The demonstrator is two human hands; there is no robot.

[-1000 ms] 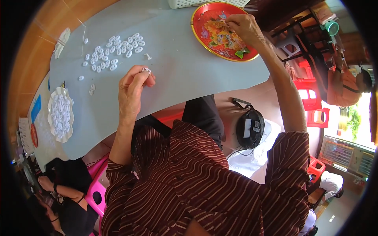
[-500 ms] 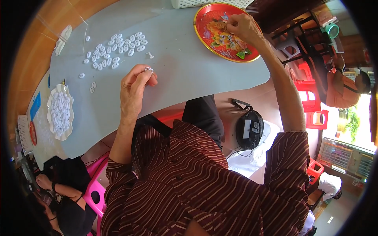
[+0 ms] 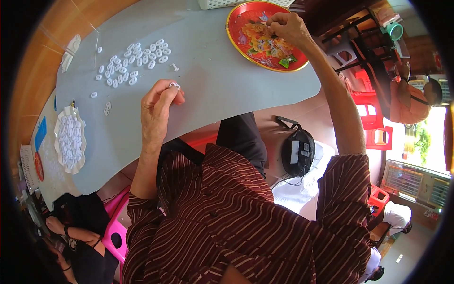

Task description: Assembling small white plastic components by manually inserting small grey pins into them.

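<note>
No text, number or sign is readable; the white patch [image 3: 294,151] on the black bag [image 3: 299,166] shows no legible print.

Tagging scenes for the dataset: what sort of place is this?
Likely an informal indoor workroom, perhaps a home or shop: a grey table with small white pieces, red stools and a pink seat nearby.

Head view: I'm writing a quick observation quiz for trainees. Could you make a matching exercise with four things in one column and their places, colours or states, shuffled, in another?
Column one
1. Left hand
2. Right hand
3. Wavy-edged dish
4. Round tray

Column two
A. Over the round tray
B. Red, with a flowered middle
C. Pinching a small white piece, away from the tray
D. Heaped with white pieces

Pairs: 1-C, 2-A, 3-D, 4-B
</note>
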